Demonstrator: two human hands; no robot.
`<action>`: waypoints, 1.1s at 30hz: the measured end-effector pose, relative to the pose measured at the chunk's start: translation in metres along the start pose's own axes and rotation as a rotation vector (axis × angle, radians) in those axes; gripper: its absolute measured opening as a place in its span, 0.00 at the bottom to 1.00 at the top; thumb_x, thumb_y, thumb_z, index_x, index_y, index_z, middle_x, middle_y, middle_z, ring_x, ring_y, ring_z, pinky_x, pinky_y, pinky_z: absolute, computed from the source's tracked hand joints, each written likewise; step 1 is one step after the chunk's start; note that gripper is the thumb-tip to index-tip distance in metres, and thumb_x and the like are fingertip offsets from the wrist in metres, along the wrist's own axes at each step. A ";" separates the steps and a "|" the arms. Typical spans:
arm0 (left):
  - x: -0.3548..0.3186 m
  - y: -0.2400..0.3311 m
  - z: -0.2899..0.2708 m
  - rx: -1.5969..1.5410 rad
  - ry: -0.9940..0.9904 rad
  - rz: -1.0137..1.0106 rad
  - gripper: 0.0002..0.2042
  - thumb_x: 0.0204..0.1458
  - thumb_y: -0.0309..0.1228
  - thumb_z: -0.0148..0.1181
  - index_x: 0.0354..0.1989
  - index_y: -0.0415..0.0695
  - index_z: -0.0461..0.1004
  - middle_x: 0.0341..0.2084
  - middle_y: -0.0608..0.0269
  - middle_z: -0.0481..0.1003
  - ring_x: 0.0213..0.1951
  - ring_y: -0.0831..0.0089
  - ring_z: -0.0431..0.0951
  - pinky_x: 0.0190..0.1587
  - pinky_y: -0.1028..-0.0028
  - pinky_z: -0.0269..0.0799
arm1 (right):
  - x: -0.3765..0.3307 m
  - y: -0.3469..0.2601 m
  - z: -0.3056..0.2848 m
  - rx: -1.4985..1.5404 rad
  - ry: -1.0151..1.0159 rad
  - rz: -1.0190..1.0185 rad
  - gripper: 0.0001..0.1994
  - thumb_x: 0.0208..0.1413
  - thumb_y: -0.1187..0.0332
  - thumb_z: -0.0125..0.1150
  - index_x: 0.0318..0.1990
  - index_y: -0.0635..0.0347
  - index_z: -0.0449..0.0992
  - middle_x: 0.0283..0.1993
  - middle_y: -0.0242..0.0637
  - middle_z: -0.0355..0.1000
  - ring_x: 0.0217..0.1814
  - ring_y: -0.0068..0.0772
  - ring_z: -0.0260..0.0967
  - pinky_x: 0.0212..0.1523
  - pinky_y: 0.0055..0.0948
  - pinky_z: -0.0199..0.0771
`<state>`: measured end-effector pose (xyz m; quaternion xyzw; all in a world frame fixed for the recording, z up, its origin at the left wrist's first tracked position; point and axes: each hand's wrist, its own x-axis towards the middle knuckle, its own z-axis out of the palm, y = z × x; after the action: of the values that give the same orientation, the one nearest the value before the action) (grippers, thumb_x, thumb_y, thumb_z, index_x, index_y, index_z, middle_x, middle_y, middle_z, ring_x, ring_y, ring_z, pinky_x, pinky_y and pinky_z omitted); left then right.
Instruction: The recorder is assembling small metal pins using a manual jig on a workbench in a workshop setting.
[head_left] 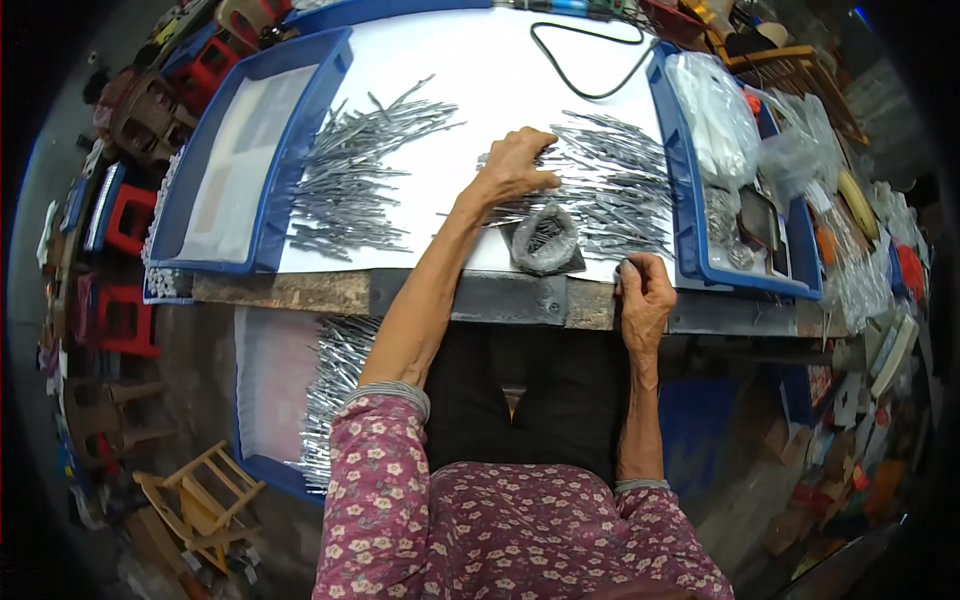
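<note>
The left hand [517,165] reaches over the near-left part of a heap of thin grey metal strips [625,190], thumb and forefinger spread apart; its palm side is hidden, so any strip beneath it cannot be made out. The right hand [647,292] is at the table's front edge with its fingers curled in toward the thumb; whether it grips anything cannot be told. Between the hands, at the near edge, stands an open clear plastic bag [548,262] with dark small pieces inside, too small to tell apart, crowding the heap's near side. A second heap of strips [350,185] lies left of the left forearm, beside a blue tray [285,165] with a pale lining. To the right, another blue tray [690,225] holds a bulging plastic bag [712,120] and partly covered items. A black loop [597,97] lies at the far side. Below the table, a lower tray [270,470] of strips is partly hidden by the tabletop and left arm. Red stools [130,318] stand farther left; the dark rim blurs the outer clutter.
</note>
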<state>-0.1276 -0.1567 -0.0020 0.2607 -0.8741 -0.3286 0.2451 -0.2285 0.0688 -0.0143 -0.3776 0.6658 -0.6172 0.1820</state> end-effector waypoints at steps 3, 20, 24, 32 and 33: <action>-0.005 0.001 -0.002 -0.111 0.025 -0.038 0.29 0.35 0.41 0.60 0.45 0.35 0.69 0.42 0.44 0.70 0.45 0.53 0.70 0.49 0.62 0.65 | 0.000 0.004 -0.001 0.010 0.004 -0.020 0.03 0.53 0.76 0.51 0.33 0.66 0.68 0.22 0.29 0.63 0.21 0.15 0.58 0.21 0.16 0.59; -0.032 -0.042 -0.065 -0.205 0.286 -0.095 0.15 0.47 0.24 0.48 0.44 0.35 0.69 0.42 0.51 0.71 0.44 0.65 0.72 0.50 0.68 0.66 | 0.001 0.006 0.000 -0.043 -0.006 -0.036 0.03 0.52 0.74 0.51 0.32 0.65 0.68 0.21 0.29 0.63 0.21 0.17 0.59 0.21 0.18 0.59; -0.035 -0.062 -0.082 0.232 0.422 -0.034 0.14 0.41 0.20 0.49 0.40 0.34 0.70 0.39 0.49 0.71 0.42 0.61 0.72 0.48 0.68 0.66 | 0.000 0.005 0.001 -0.062 0.004 -0.037 0.03 0.52 0.74 0.52 0.32 0.65 0.68 0.21 0.28 0.63 0.20 0.15 0.58 0.21 0.17 0.58; -0.027 -0.082 -0.077 0.624 0.302 -0.018 0.17 0.39 0.25 0.55 0.41 0.39 0.68 0.38 0.53 0.67 0.45 0.56 0.66 0.48 0.62 0.61 | -0.001 0.004 0.000 -0.048 0.008 -0.012 0.04 0.53 0.73 0.52 0.31 0.65 0.68 0.22 0.27 0.63 0.20 0.14 0.57 0.21 0.16 0.58; -0.026 -0.085 -0.077 0.601 0.305 -0.031 0.16 0.40 0.26 0.56 0.41 0.39 0.67 0.38 0.53 0.67 0.45 0.56 0.66 0.47 0.61 0.61 | -0.001 0.003 0.000 -0.047 0.004 -0.014 0.04 0.53 0.73 0.52 0.31 0.64 0.68 0.22 0.27 0.63 0.21 0.14 0.57 0.21 0.16 0.58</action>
<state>-0.0370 -0.2295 -0.0172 0.3808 -0.8810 -0.0169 0.2802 -0.2287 0.0700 -0.0173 -0.3852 0.6780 -0.6032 0.1676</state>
